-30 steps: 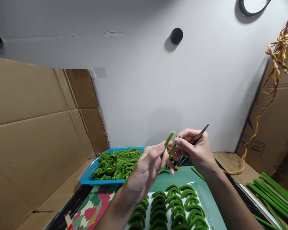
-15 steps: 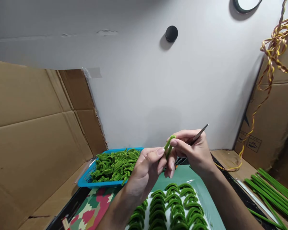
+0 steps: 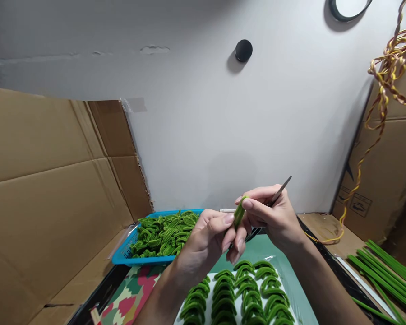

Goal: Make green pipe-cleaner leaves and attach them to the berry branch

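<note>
My left hand point(image 3: 211, 232) pinches the lower part of a short, bent green pipe cleaner piece point(image 3: 239, 213) between thumb and fingers. At the top of the same piece, the thumb and index finger of my right hand point(image 3: 269, 212) are closed on its bend. A slim grey metal tool point(image 3: 282, 189) is tucked in my right hand, its narrow end sticking out up and to the right; its other end is hidden. Below my hands, rows of curved green pipe cleaner pieces point(image 3: 224, 295) lie on a white board point(image 3: 208, 311).
A blue plastic basket point(image 3: 122, 258) heaped with green looped pieces point(image 3: 165, 232) stands left. Long green pipe cleaners point(image 3: 385, 271) lie right. Cardboard walls point(image 3: 47, 144) flank the work area, and yellow-brown twisted wire point(image 3: 389, 67) hangs at right. A green mat point(image 3: 267, 248) lies under the board.
The two legs of the green piece have come together and now look like one strip. My hands have stayed nearly in place, while the view has shifted slightly.
</note>
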### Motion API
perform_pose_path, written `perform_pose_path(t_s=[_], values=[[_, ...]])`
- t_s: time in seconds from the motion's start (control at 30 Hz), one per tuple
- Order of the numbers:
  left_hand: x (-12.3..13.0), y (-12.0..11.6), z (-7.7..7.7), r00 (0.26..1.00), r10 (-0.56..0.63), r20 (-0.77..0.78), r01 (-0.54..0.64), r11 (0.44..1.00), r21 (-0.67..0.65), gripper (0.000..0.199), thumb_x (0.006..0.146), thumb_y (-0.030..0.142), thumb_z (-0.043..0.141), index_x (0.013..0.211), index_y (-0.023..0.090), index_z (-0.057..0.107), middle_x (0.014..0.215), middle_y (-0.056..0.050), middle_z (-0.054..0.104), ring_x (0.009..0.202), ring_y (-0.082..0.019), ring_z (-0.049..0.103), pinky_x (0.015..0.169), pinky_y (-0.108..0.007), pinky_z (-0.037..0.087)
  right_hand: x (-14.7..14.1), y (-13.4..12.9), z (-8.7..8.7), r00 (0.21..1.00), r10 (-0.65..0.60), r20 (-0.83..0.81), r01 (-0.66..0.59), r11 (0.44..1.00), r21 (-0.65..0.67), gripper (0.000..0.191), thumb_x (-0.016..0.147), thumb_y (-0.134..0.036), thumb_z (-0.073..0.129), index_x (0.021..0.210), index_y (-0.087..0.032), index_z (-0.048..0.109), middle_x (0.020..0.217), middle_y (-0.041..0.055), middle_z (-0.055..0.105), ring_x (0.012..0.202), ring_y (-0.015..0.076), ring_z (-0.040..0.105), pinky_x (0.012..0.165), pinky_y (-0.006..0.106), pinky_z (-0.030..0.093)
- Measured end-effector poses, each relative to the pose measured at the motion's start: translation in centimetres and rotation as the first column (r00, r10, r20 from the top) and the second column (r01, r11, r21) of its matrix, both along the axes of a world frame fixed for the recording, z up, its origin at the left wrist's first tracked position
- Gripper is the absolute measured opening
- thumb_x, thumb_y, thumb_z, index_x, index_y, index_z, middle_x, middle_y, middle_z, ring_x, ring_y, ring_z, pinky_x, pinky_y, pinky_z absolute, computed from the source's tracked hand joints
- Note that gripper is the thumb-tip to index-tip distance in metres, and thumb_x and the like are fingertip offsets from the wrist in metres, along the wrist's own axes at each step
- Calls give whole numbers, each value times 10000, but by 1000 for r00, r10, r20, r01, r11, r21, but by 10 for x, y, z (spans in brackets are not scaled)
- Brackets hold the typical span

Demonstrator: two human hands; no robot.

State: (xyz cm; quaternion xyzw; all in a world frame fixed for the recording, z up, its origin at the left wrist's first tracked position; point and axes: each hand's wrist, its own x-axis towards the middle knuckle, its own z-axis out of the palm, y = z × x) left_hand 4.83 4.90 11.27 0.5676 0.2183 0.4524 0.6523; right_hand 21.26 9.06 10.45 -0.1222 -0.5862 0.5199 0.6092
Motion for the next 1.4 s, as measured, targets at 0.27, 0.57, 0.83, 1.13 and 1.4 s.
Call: perform_pose_path(t_s=[0.27,0.57,0.83,1.13,1.4], values=[[-6,6,1,998,-57,-8,57,998,-33,476,951,405,678,575,155,527,578,4,521,431,-50,356,448,-210,286,1,1,-5,999,-48,18,47,998,45,213,857,-377,875,776,-184,832,459,-47,534,390,93,476,396,239,360],[1,11,-3,995,96,1,-96,995,-37,313,1020,483,657,975,174,644,657,25,563,468,-66,427,416,-152,356,-1,4,-10,973,-230,15,227,969,100,159,873,-327,853,795,-189,847,506,-17,602,427,109,505,422,258,427],[-1,14,-8,994,70,-87,-73,997,-36,439,1068,522,550,901,141,688,526,39,484,417,-53,300,402,-153,266,-1,1,-7,952,-305,-31,307,945,116,167,872,-307,857,743,-206,825,488,-23,603,416,114,547,413,250,430],[8,9,-19,999,-36,6,36,992,-118,502,1083,609,430,791,215,535,406,98,332,330,-67,210,361,-166,270,-2,3,-6,974,-201,-106,201,980,-16,224,830,-331,895,702,-176,796,426,-70,473,368,75,417,400,249,438],[16,7,-25,999,33,43,-26,987,-158,475,1073,605,450,814,214,528,412,104,350,342,-58,176,356,-147,213,0,7,-10,976,-207,-69,207,978,-11,195,836,-329,894,750,-169,822,458,-51,550,374,72,444,404,244,439]])
